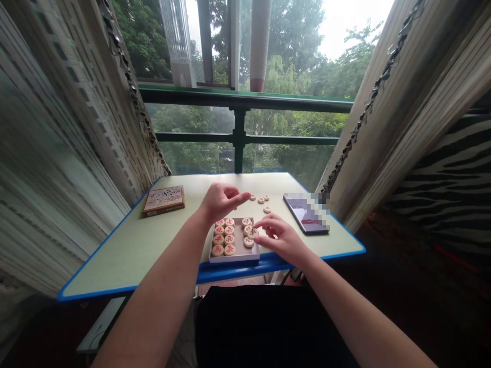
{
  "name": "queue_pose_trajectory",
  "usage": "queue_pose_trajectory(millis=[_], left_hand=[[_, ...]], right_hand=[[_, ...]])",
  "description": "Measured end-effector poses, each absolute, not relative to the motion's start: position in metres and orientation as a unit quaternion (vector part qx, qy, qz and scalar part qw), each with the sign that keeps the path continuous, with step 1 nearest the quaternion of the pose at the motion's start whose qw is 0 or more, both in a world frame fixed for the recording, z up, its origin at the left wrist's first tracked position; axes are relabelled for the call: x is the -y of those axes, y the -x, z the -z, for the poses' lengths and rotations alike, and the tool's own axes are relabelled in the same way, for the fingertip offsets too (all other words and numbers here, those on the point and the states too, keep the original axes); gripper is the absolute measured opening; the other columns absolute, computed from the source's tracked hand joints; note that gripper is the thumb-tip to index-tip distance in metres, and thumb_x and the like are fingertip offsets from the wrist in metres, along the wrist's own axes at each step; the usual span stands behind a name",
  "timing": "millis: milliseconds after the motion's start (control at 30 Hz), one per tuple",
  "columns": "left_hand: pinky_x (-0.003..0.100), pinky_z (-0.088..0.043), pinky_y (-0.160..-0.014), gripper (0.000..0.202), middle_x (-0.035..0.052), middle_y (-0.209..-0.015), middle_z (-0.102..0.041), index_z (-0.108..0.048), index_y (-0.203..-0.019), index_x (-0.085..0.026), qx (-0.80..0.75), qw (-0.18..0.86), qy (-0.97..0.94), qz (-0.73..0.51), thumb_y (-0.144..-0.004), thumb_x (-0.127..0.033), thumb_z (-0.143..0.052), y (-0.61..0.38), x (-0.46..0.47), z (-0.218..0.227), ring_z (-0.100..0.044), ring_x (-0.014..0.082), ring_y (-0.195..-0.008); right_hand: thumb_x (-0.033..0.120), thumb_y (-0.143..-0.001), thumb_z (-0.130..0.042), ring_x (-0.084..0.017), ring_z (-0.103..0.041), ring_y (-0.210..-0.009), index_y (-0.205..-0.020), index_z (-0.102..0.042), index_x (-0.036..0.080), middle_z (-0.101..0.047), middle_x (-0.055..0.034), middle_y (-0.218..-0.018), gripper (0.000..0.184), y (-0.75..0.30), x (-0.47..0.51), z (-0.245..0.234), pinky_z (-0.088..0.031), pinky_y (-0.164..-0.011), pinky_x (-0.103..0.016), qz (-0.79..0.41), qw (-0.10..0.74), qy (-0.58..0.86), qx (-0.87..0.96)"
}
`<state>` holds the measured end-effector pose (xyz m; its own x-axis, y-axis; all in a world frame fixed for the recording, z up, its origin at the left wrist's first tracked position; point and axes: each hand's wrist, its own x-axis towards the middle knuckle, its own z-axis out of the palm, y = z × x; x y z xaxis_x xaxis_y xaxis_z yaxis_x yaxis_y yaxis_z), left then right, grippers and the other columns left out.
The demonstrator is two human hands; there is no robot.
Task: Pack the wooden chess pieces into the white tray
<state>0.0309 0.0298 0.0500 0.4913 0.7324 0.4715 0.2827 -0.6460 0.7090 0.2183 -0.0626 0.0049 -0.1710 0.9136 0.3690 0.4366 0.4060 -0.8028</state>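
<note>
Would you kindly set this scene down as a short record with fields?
Left hand: index fingertip at the leftmost loose xiangqi piece; contact unclear
Right hand: pinching a black-marked xiangqi piece over the tray
Tray: red-marked pieces left, black-marked pieces right
Table, left: Chinese chess box
Table, right: smartphone
Beyond: window, trees

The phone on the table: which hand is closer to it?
Right. The right hand is close, left of the phone; the left hand is farther left, past loose pieces.
</note>
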Motion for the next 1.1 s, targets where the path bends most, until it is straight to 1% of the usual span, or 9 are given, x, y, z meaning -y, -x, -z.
queue_pose_trajectory(millis=[100,167,233,367,467,600,733,867,1100], left_hand=[[0.022,-0.028,-0.046,0.056,-0.0014,-0.038,-0.044,-0.05,-0.042,-0.015,-0.328,0.187,-0.798,-0.47,-0.073,-0.062,-0.054,-0.031,-0.033,-0.045,-0.038,0.0073,-0.041],[0.023,-0.026,-0.046,0.055,-0.0025,-0.038,-0.042,-0.048,-0.042,-0.015,-0.338,0.151,-0.8,-0.471,-0.073,-0.06,-0.054,-0.033,-0.035,-0.041,-0.035,0.007,-0.041],[0.023,-0.025,-0.046,0.054,-0.0032,-0.038,-0.04,-0.048,-0.042,-0.015,-0.349,0.131,-0.809,-0.454,-0.074,-0.059,-0.054,-0.035,-0.037,-0.038,-0.034,0.0067,-0.041],[0.023,-0.025,-0.045,0.049,-0.0036,-0.04,-0.042,-0.05,-0.045,-0.015,-0.353,0.146,-0.847,-0.369,-0.072,-0.054,-0.057,-0.04,-0.037,-0.037,-0.033,0.0064,-0.041],[0.023,-0.026,-0.046,0.039,-0.0031,-0.044,-0.045,-0.051,-0.047,-0.015,-0.356,0.17,-0.868,-0.302,-0.07,-0.046,-0.059,-0.039,-0.036,-0.04,-0.036,0.0073,-0.044],[0.023,-0.026,-0.045,0.023,-0.0039,-0.047,-0.045,-0.052,-0.051,-0.015,-0.35,0.25,-0.884,-0.182,-0.062,-0.034,-0.061,-0.03,-0.032,-0.048,-0.039,0.0089,-0.048],[0.022,-0.026,-0.045,0.019,-0.0052,-0.05,-0.043,-0.049,-0.054,-0.017,-0.341,0.302,-0.884,-0.107,-0.057,-0.031,-0.062,-0.022,-0.029,-0.051,-0.04,0.0091,-0.05],[0.023,-0.024,-0.044,0.016,-0.0057,-0.05,-0.043,-0.048,-0.055,-0.017,-0.353,0.271,-0.893,-0.06,-0.055,-0.027,-0.061,-0.024,-0.028,-0.048,-0.038,0.0087,-0.049],[0.023,-0.024,-0.043,0.012,-0.004,-0.05,-0.048,-0.052,-0.055,-0.018,-0.351,0.186,-0.918,-0.025,-0.056,-0.027,-0.06,-0.034,-0.021,-0.046,-0.04,0.0096,-0.048]], right_hand=[[0.038,-0.073,-0.069,-0.014,-0.051,-0.074,-0.093,-0.071,0.023,-0.052,-0.003,-0.085,0.025,-0.216,0.066,-0.001,-0.045,-0.069,-0.029,-0.212,0.399,0.485,0.749],[0.033,-0.072,-0.07,-0.016,-0.052,-0.081,-0.092,-0.071,0.023,-0.051,-0.0029,-0.085,0.023,-0.215,0.064,0.0,-0.045,-0.077,-0.031,-0.188,0.384,0.489,0.76],[0.032,-0.071,-0.071,-0.017,-0.053,-0.084,-0.09,-0.07,0.022,-0.051,-0.003,-0.085,0.021,-0.216,0.06,0.001,-0.044,-0.081,-0.032,-0.173,0.364,0.492,0.771],[0.031,-0.072,-0.069,-0.016,-0.052,-0.082,-0.088,-0.068,0.022,-0.052,-0.0027,-0.087,0.018,-0.215,0.058,0.002,-0.043,-0.08,-0.031,-0.165,0.335,0.502,0.78],[0.029,-0.072,-0.069,-0.016,-0.053,-0.082,-0.088,-0.067,0.021,-0.052,-0.0024,-0.088,0.018,-0.215,0.059,0.002,-0.042,-0.081,-0.031,-0.167,0.326,0.506,0.781],[0.03,-0.073,-0.068,-0.016,-0.053,-0.085,-0.091,-0.067,0.022,-0.052,-0.0027,-0.09,0.019,-0.215,0.059,0.002,-0.041,-0.083,-0.031,-0.17,0.324,0.508,0.78],[0.031,-0.074,-0.067,-0.016,-0.054,-0.084,-0.094,-0.068,0.023,-0.053,-0.0025,-0.09,0.021,-0.215,0.06,0.002,-0.042,-0.082,-0.03,-0.169,0.323,0.497,0.788],[0.032,-0.075,-0.066,-0.015,-0.054,-0.084,-0.094,-0.068,0.023,-0.054,-0.0026,-0.09,0.021,-0.215,0.061,0.002,-0.042,-0.082,-0.03,-0.168,0.325,0.482,0.796],[0.03,-0.074,-0.067,-0.014,-0.054,-0.082,-0.086,-0.068,0.022,-0.053,-0.0022,-0.086,0.015,-0.214,0.059,0.001,-0.043,-0.08,-0.029,-0.184,0.326,0.49,0.787]])
